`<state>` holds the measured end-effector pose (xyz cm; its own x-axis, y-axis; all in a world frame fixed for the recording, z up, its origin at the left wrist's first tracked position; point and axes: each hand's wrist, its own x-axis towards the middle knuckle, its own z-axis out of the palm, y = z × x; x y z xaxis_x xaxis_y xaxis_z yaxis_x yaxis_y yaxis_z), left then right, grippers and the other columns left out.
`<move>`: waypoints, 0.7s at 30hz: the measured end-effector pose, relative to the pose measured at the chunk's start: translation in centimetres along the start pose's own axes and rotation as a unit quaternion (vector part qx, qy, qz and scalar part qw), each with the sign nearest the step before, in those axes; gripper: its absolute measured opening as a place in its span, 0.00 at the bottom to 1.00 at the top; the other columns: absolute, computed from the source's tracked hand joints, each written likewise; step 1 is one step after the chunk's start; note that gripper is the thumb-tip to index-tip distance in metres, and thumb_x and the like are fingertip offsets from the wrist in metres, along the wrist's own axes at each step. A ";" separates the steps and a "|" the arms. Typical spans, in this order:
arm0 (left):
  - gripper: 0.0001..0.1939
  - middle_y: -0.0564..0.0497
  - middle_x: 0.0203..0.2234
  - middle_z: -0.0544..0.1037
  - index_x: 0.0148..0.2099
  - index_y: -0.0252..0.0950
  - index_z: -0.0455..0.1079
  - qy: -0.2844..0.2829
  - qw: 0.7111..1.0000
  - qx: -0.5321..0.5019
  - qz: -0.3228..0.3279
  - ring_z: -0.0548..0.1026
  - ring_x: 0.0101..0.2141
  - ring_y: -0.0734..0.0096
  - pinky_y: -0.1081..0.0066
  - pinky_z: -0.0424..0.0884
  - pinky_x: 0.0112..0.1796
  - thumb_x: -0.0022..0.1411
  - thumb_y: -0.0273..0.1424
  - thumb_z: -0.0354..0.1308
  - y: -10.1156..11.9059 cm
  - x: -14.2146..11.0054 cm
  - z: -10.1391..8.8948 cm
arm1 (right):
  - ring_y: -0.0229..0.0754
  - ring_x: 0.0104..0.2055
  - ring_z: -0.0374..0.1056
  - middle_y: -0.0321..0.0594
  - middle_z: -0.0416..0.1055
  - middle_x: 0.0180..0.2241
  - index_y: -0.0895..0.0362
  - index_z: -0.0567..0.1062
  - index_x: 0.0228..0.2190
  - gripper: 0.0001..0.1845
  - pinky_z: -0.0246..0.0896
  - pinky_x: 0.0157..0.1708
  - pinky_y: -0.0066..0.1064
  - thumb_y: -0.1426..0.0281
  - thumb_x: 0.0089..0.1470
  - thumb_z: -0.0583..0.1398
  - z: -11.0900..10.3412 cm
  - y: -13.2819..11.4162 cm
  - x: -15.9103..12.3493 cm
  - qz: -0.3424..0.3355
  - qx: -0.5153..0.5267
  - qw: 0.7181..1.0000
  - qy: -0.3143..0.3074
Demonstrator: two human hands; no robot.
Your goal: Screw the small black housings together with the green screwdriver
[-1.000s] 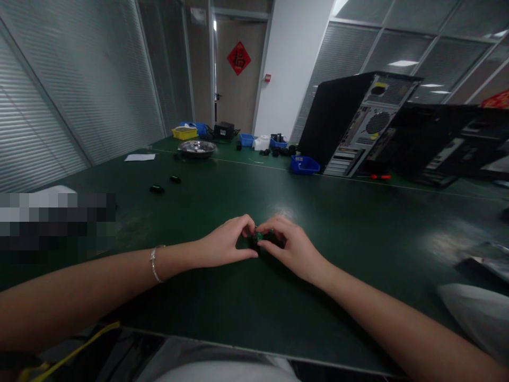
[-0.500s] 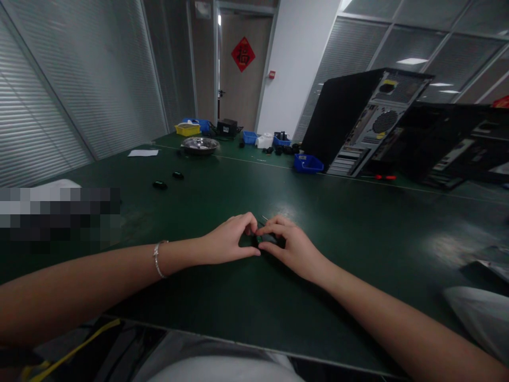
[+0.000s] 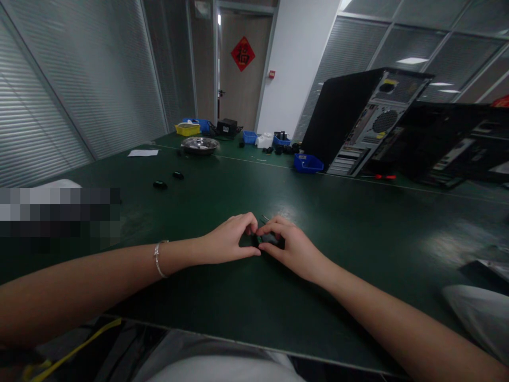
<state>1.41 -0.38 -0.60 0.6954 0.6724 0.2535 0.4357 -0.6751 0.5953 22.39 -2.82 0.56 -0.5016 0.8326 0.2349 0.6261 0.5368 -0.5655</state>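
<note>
A small dark part with a green face (image 3: 260, 240) is near the middle of the green table, between the fingertips of both hands. My left hand (image 3: 234, 239) curls round its left side, thumb in front and index finger behind. From the right, my right hand (image 3: 292, 244) pinches the same part with thumb and index finger. A thin metal tool tip (image 3: 265, 218) pokes out past the right hand's curled fingers; the rest of it is hidden. Most of the part is covered by the fingers, so its kind does not show.
Two small black oval parts (image 3: 160, 184) lie to the left on the green table (image 3: 222, 307). Farther back are a metal bowl (image 3: 200, 145), a yellow bin (image 3: 187, 129) and a blue bin (image 3: 308, 163). A computer tower (image 3: 358, 116) stands at the right, with a red-handled tool (image 3: 385, 176) beside it.
Both hands hold almost the same pose round the small dark part. Only a slight shift of the fingers and the thin metal tip shows.
</note>
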 end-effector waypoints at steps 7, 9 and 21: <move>0.17 0.50 0.37 0.69 0.41 0.37 0.62 0.000 1.000 -0.007 -0.011 0.68 0.38 0.62 0.66 0.67 0.37 0.56 0.37 0.66 0.1 0.0 -0.1 | 0.42 0.38 0.66 0.39 0.69 0.40 0.52 0.76 0.43 0.15 0.62 0.38 0.34 0.74 0.52 0.66 -0.3 -0.2 -0.2 -0.003 0.015 1.000 -0.003; 0.17 0.50 0.38 0.69 0.42 0.38 0.63 0.001 1.000 -0.017 -0.011 0.69 0.38 0.62 0.66 0.67 0.38 0.56 0.37 0.66 0.2 0.0 -0.1 | 0.41 0.36 0.65 0.39 0.69 0.40 0.52 0.76 0.43 0.14 0.62 0.36 0.33 0.73 0.53 0.65 -0.5 -0.2 -0.2 -0.006 0.034 0.999 0.006; 0.18 0.46 0.43 0.71 0.47 0.38 0.62 0.160 0.973 0.129 -0.105 0.71 0.42 0.57 0.60 0.67 0.42 0.58 0.39 0.61 -5.5 0.3 -7.9 | 0.43 0.36 0.67 0.42 0.71 0.39 0.53 0.77 0.41 0.08 0.64 0.34 0.34 0.71 0.60 0.58 -1.5 0.2 -0.5 -0.018 0.076 0.995 0.064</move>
<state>-5.27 5.95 2.22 0.3797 0.8360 0.3961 0.7072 -0.5384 0.4583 23.61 -2.90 1.51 -0.4361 0.8286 0.3512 0.5069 0.5486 -0.6649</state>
